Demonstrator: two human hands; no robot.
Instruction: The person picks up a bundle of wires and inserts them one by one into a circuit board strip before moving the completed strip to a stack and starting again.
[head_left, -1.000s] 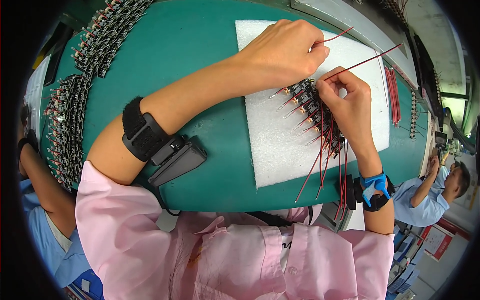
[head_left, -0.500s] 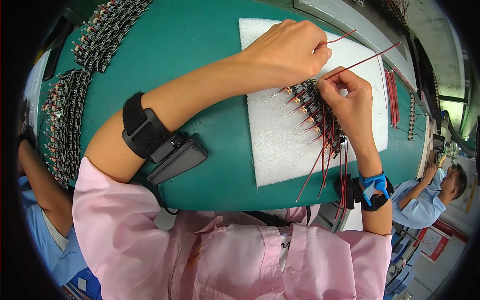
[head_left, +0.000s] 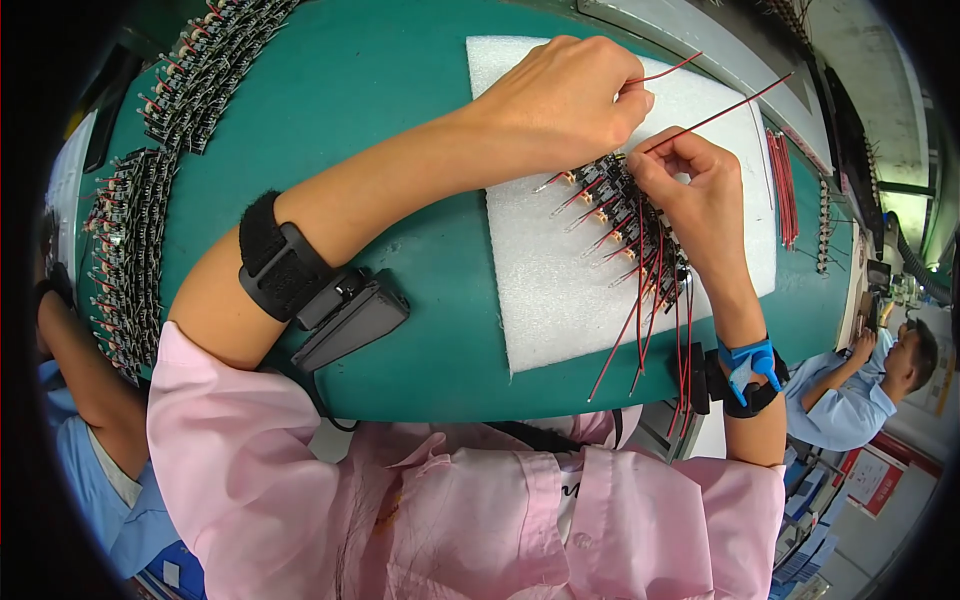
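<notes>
A strip of small black circuit boards lies on a white foam sheet, with red and black wires trailing from it toward me. My left hand is closed over the strip's far end, and a short length of red wire sticks out of its fist. The left fingertips are hidden. Beside it, my right hand pinches a long red wire between thumb and forefinger, close to the boards. That wire slants up to the far right. Where its lower end meets the boards cannot be made out.
Rows of similar boards line the left side of the green table mat. To the right of the foam lie a bundle of red wires and a narrow strip of small parts. Co-workers sit at both sides.
Both hands, the foam and the board strip appear slightly further left in view. Both hands keep their closed grips, with the red wires still sticking out.
</notes>
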